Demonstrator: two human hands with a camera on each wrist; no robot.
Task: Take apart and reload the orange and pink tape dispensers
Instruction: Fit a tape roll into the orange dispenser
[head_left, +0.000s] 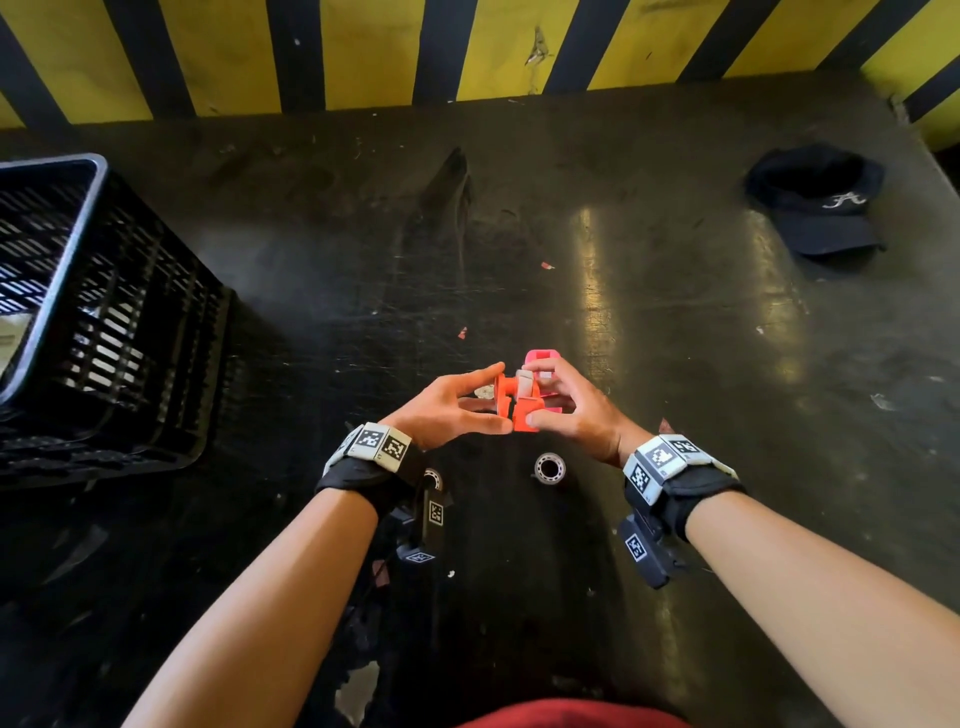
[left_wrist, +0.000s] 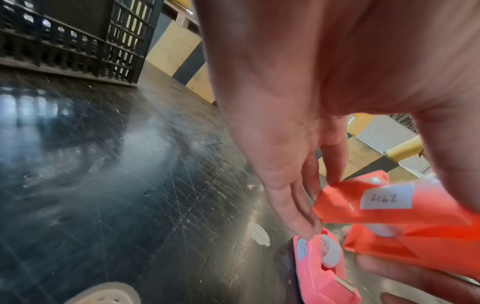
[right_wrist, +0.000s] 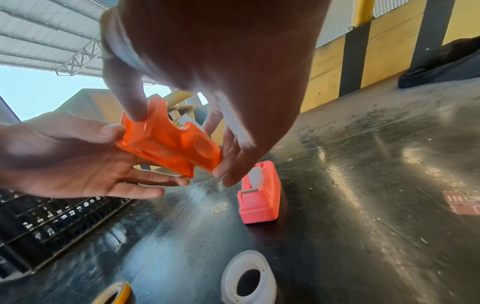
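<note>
Both hands hold the orange tape dispenser (head_left: 519, 402) just above the dark table. My left hand (head_left: 491, 397) spans its left end between thumb and index finger, the other fingers straight. My right hand (head_left: 540, 400) pinches it from the right, thumb on one end and fingertips on the other (right_wrist: 168, 148). A white label sits on its side (left_wrist: 384, 198). The pink dispenser (head_left: 543, 357) stands on the table right behind the hands, a roll and cutter showing in it (right_wrist: 259, 197). A clear tape roll (head_left: 549, 467) lies on the table near my right wrist.
A black slatted crate (head_left: 104, 322) stands at the left. A dark cap (head_left: 821, 202) lies at the far right. A yellowish roll (right_wrist: 114, 294) lies beside the white-cored roll (right_wrist: 248, 279). A yellow-and-black striped wall (head_left: 467, 47) borders the table's far edge.
</note>
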